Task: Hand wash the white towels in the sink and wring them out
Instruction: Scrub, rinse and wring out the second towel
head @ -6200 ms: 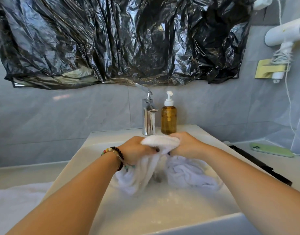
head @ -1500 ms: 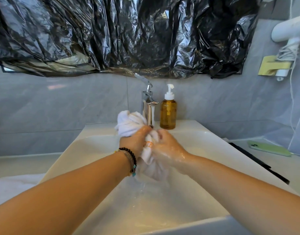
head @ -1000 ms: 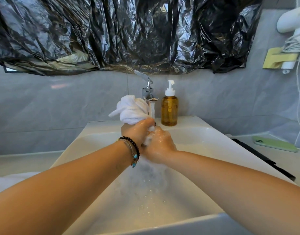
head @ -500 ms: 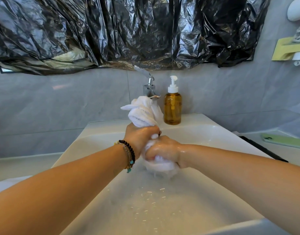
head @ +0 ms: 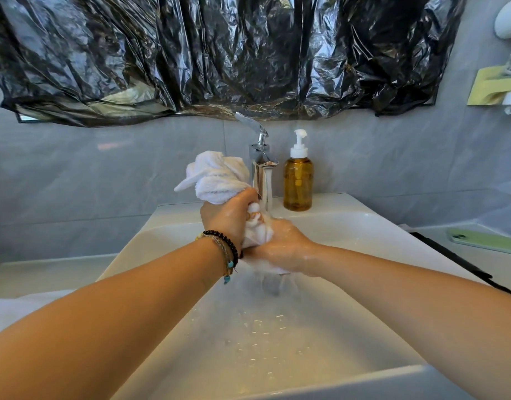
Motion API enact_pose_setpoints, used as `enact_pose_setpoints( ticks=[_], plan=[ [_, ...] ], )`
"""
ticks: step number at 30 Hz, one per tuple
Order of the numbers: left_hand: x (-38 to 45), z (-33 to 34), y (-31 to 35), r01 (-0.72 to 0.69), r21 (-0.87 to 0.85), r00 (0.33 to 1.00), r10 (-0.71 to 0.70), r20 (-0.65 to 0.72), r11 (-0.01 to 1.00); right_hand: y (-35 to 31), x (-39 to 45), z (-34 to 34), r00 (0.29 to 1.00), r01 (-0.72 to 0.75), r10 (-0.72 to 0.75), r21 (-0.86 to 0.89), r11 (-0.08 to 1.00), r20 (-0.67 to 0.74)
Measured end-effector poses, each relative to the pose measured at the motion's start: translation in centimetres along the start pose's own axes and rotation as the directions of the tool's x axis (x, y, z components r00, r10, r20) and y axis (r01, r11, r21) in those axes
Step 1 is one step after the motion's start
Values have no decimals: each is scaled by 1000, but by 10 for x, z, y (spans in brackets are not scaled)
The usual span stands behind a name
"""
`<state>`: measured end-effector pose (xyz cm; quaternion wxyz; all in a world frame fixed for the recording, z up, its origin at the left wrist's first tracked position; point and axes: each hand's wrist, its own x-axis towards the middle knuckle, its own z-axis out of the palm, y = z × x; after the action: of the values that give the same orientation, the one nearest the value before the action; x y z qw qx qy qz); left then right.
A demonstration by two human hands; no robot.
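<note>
A white towel [head: 216, 179] is twisted upright above the white sink [head: 349, 226]. My left hand [head: 228, 217] grips its upper part, and the bunched top end sticks out above my fist. My right hand [head: 283, 246] grips the lower part just beneath, fingers curled round it. Water streams from the towel's bottom end down into the basin. Water drops dot the basin floor. My left wrist wears beaded bracelets.
A chrome faucet [head: 261, 168] stands at the back of the sink, with an amber soap pump bottle [head: 298, 183] to its right. A green phone [head: 485, 241] lies on the right counter. Black plastic sheeting [head: 219, 53] covers the wall above. White cloth [head: 26, 304] lies at the left.
Six seconds ago the towel lay spread low in the basin under both hands. It has since been lifted, twisted upright and squeezed, and water now runs out of its bottom end.
</note>
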<state>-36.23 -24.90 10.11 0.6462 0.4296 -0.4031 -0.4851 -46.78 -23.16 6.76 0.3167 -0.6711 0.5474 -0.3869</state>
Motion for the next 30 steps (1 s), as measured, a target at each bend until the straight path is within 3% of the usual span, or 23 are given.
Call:
enact_pose_setpoints(
  ticks=[3,6,9,12,14,16,25,30],
  plan=[
    [1,-3,8,47,-62,999,-48,-15,997,-2,7,4,987,141,-149,-125,982,-60],
    [1,-5,12,26,-42,999,-28,-24,999,-9,7,0,981,188,-194,-175,966,-18],
    [0,-7,13,-48,32,998,50,-49,998,-12,3,-6,982,172,-146,-238,956,123],
    [1,-16,19,-98,112,994,103,-43,989,10,0,-15,959,80,46,-424,902,280],
    [5,-24,24,-122,134,991,129,-45,983,28,0,-22,944,51,133,-535,843,301],
    [12,-33,27,-122,133,989,132,-71,984,36,0,-24,938,14,170,-524,852,301],
    [37,-62,19,84,80,990,-74,-118,993,35,1,-17,947,7,145,-472,882,285],
    [35,-62,15,79,94,991,-68,-111,992,28,-6,-16,921,186,106,-660,728,376]
  ],
)
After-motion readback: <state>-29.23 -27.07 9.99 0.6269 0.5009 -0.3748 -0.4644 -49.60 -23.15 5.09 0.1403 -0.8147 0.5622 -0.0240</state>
